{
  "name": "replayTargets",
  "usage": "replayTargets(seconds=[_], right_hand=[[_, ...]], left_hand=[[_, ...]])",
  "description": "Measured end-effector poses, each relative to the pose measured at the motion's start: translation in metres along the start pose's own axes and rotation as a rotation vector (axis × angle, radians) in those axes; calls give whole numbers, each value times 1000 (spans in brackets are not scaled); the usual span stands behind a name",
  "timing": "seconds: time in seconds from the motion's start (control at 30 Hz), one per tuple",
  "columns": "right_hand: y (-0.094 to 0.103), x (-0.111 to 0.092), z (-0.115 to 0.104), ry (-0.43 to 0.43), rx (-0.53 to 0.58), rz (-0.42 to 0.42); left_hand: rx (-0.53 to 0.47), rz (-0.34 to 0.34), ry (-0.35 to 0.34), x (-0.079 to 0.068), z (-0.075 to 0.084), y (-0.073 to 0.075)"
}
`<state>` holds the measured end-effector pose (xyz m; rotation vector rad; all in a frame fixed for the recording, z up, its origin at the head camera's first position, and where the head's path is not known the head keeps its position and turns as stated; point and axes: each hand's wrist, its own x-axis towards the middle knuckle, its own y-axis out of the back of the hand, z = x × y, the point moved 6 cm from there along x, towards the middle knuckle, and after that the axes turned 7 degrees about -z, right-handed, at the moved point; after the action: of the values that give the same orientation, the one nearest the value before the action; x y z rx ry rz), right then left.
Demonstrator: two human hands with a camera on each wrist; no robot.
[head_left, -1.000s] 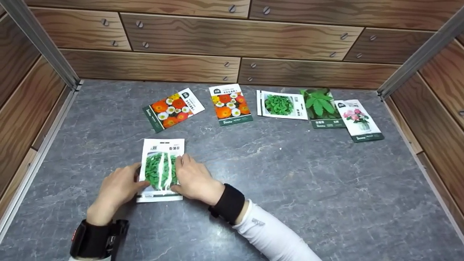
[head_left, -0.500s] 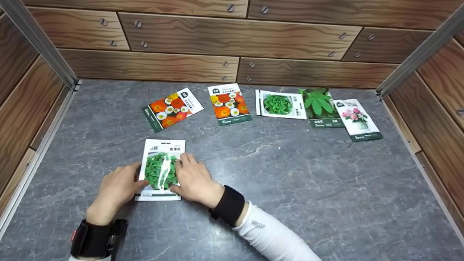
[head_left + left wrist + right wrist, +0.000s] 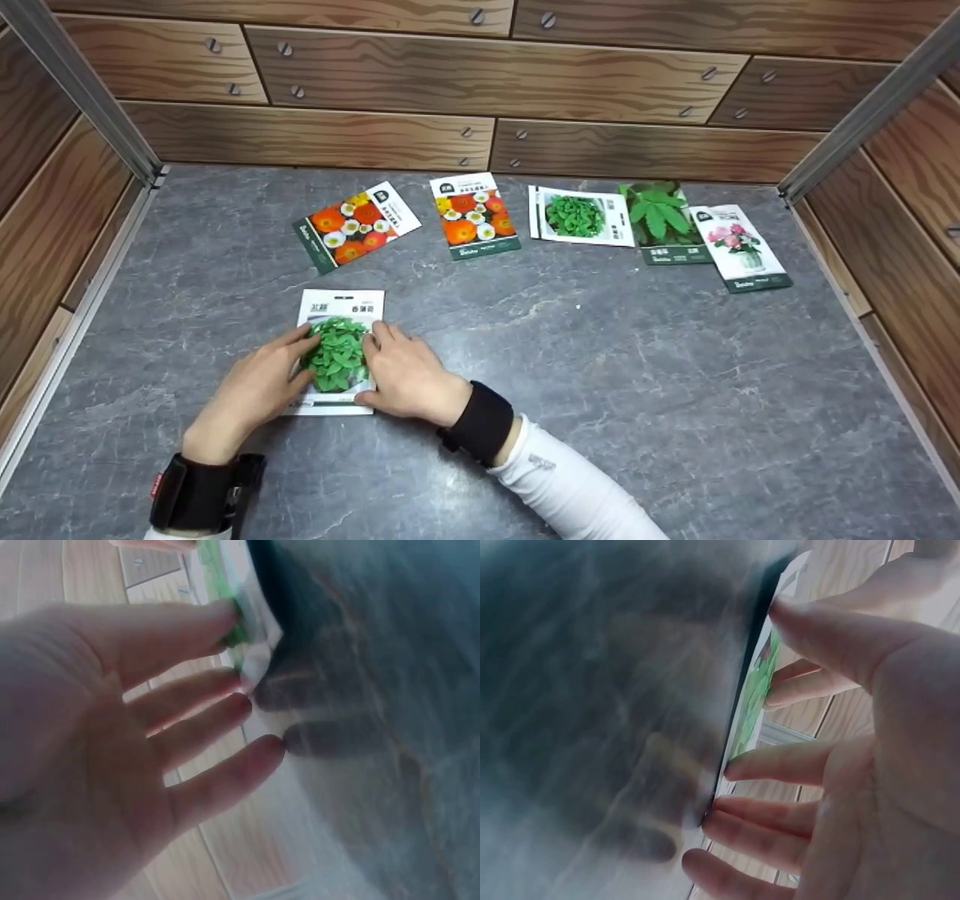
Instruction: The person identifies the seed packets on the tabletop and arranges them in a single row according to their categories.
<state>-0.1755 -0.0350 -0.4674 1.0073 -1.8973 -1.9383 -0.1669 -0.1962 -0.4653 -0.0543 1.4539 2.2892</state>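
Left hand (image 3: pixel 259 384): left of centre in the frame, fingers spread, straight and slightly parted; the head view hides the palm that the left wrist view shows, with gaps between the fingers and the tips down by the packet edge. Half a second ago it lay along the left edge; now two fingers reach over the front.
Leafy packet (image 3: pixel 339 356): lower left of the frame, flat on the counter (image 3: pixel 600 420), between the hands. The head view shows its whole front, the right wrist view a narrow slant of it with a dark strip along the edge. The white glare streak across the leaves has gone.
Packet direction: slotted white top toward the upper edge of the frame; long axis nearly vertical, top leaning slightly right.
Right hand (image 3: pixel 409 377): right of the packet, fingers spread, touching its right edge, almost as before; the right wrist view adds its palm, the parted fingers and the thumb tip at the edge.
Back row: poppy packets (image 3: pixel 356 227), then three plant packets (image 3: pixel 576 216), unmoved across the upper frame.
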Motion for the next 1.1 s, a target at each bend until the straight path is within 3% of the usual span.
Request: replayTargets(seconds=[0.6,1.1], right_hand=[[-6,-3,1,36,55,-77],[-7,-5,2,33,44,-74]], left_hand=[[13,-37,23,0,-1,-3],[9,-45,25,1,0,-3]])
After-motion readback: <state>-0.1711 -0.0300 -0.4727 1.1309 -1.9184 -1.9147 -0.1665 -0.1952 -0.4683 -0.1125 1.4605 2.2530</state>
